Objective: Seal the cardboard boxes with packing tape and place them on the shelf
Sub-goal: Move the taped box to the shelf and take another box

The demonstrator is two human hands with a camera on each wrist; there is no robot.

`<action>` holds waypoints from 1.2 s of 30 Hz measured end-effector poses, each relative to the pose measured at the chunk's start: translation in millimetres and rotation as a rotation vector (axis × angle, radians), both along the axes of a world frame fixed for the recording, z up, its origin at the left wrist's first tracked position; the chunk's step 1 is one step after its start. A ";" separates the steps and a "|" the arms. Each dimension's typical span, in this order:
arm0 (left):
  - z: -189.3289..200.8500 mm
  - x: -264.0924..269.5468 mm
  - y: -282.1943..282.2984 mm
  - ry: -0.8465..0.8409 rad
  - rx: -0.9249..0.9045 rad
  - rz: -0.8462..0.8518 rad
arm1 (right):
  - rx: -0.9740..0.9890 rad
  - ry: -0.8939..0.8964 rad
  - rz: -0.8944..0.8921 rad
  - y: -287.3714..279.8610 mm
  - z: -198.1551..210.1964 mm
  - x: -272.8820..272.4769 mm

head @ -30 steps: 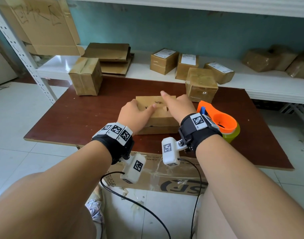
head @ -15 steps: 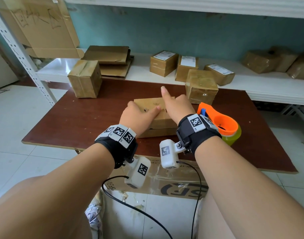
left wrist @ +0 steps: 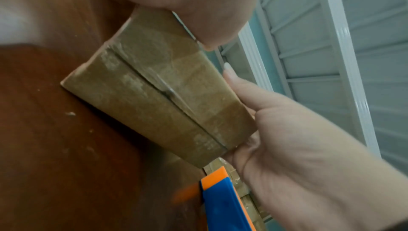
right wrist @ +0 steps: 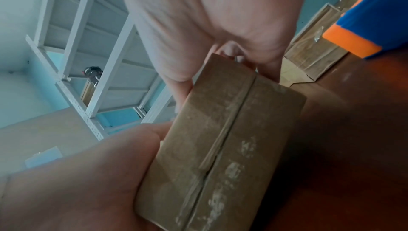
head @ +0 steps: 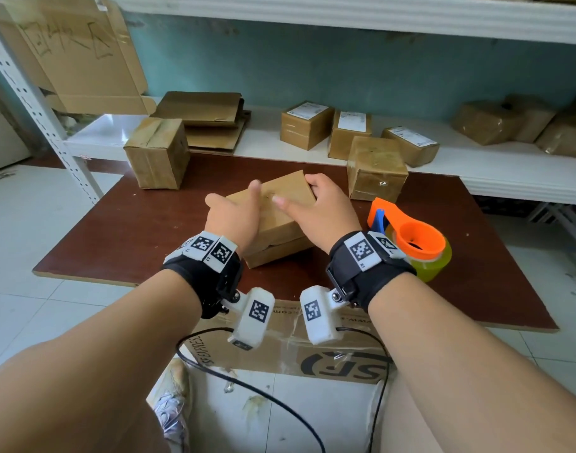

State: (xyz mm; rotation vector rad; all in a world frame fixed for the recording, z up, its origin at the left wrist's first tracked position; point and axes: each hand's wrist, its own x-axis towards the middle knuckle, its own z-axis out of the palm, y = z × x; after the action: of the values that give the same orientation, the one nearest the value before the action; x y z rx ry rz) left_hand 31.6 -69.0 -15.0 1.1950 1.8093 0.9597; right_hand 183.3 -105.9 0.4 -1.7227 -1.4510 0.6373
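A small flat cardboard box (head: 277, 207) is tipped up and turned askew over the brown table (head: 133, 223). My left hand (head: 234, 217) grips its left side with the thumb on top. My right hand (head: 322, 210) grips its right side, thumb on top and fingers curled round the far edge. The left wrist view shows the box (left wrist: 154, 98) from below with its centre seam, as does the right wrist view of the box (right wrist: 220, 147). An orange and blue tape dispenser (head: 411, 237) with a yellowish roll stands just right of my right wrist.
Two taller boxes stand on the table, one at the back left (head: 156, 152) and one at the back right (head: 376, 168). The white shelf (head: 509, 178) behind holds labelled boxes (head: 306, 124) and flattened cardboard (head: 211, 122). A large printed carton (head: 329, 354) sits below the table's front edge.
Both hands lay on top of the flat-lying box before. Now they grip its sides, and the box is turned and tipped up off the table.
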 end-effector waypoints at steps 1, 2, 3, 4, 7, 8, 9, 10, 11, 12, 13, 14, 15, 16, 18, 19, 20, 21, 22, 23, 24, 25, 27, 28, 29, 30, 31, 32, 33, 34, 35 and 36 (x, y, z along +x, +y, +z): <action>0.0 0.2 -1.7 -0.008 -0.010 -0.018 | 0.013 -0.007 -0.017 1.4 0.3 0.4; 0.1 -0.4 -2.6 -0.006 -0.012 -0.035 | 0.028 -0.019 -0.035 3.4 0.5 0.9; 0.4 -1.6 -2.8 0.002 -0.013 -0.044 | 0.032 -0.023 -0.051 4.8 1.2 0.9; 0.4 -3.4 -1.9 0.011 -0.011 -0.040 | 0.031 -0.010 -0.062 6.1 1.5 1.3; -0.5 -8.5 2.4 0.047 0.019 0.014 | -0.010 0.073 -0.023 4.2 2.5 -0.7; -0.7 -9.4 3.1 0.064 0.033 0.030 | -0.015 0.050 0.011 2.8 1.5 -1.8; -0.9 -10.0 3.4 0.070 0.040 0.039 | -0.020 0.007 0.033 1.4 1.2 -2.7; -1.0 -10.6 2.9 0.065 0.040 0.030 | -0.012 -0.034 0.029 2.5 -0.2 -2.5; -1.9 -11.0 2.5 0.057 0.032 0.003 | 0.004 -0.061 0.006 3.4 0.4 -1.9; -2.4 -11.5 1.6 0.060 0.023 -0.038 | 0.018 -0.074 -0.024 6.0 0.0 -1.0; -2.9 -11.6 0.7 0.081 0.018 -0.082 | 0.020 -0.079 -0.050 7.2 1.4 -0.2; -3.6 -11.7 0.6 0.114 0.024 -0.119 | 0.006 -0.075 -0.072 10.0 0.8 0.8; -4.9 -11.7 1.4 0.145 0.038 -0.141 | -0.025 -0.053 -0.080 10.6 1.0 1.0; -5.7 -11.2 2.0 0.167 0.055 -0.149 | -0.064 -0.023 -0.075 11.0 0.3 1.3; -6.8 -12.0 4.0 0.185 0.094 -0.135 | -0.110 -0.007 -0.035 9.7 -1.3 0.5; -7.3 -13.0 5.6 0.186 0.104 -0.119 | -0.110 -0.029 -0.023 9.4 -2.4 1.0; -7.1 -13.8 6.5 0.187 0.107 -0.106 | -0.102 -0.056 -0.027 10.6 -4.2 2.5; -7.1 -14.6 7.4 0.184 0.102 -0.100 | -0.097 -0.083 -0.041 11.8 -5.1 3.9; -6.6 -15.0 7.0 0.173 0.093 -0.103 | -0.097 -0.110 -0.062 13.6 -6.2 5.2; -6.0 -14.5 6.1 0.160 0.080 -0.116 | -0.094 -0.127 -0.083 14.6 -5.8 6.1; -5.4 -13.1 3.6 0.158 0.065 -0.144 | -0.100 -0.125 -0.096 15.7 -6.3 6.0; -5.7 -11.1 1.1 0.181 0.058 -0.180 | -0.113 -0.104 -0.096 14.7 -5.6 5.2; -8.2 -7.4 -0.8 0.298 0.073 -0.249 | -0.160 -0.077 -0.070 11.6 -5.1 3.1; -9.0 -6.5 -0.1 0.335 0.084 -0.257 | -0.184 -0.093 -0.047 10.0 -5.2 2.8; -10.1 -6.9 1.8 0.335 0.092 -0.247 | -0.198 -0.120 -0.025 8.9 -5.9 4.1; -9.1 -7.6 3.3 0.304 0.098 -0.231 | -0.200 -0.146 -0.019 8.6 -7.3 6.7; -8.1 -8.8 5.7 0.268 0.103 -0.211 | -0.196 -0.160 -0.027 9.8 -8.7 10.5; -6.9 -10.1 7.5 0.243 0.111 -0.195 | -0.193 -0.165 -0.045 11.4 -9.8 14.8; -7.0 -10.9 9.4 0.233 0.124 -0.182 | -0.186 -0.168 -0.065 13.0 -10.6 18.8; -6.8 -11.0 9.6 0.225 0.136 -0.179 | -0.177 -0.169 -0.085 14.4 -10.8 22.0; -7.3 -10.4 9.0 0.210 0.137 -0.183 | -0.170 -0.158 -0.102 15.8 -11.4 24.6; -7.6 -8.8 6.6 0.184 0.133 -0.202 | -0.169 -0.129 -0.109 14.9 -10.8 26.2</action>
State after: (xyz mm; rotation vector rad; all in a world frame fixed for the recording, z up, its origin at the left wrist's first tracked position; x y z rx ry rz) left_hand 22.8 -62.4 -22.6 1.5610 1.7444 0.8889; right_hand 209.5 -90.9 -10.3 -1.9923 -1.4125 0.6147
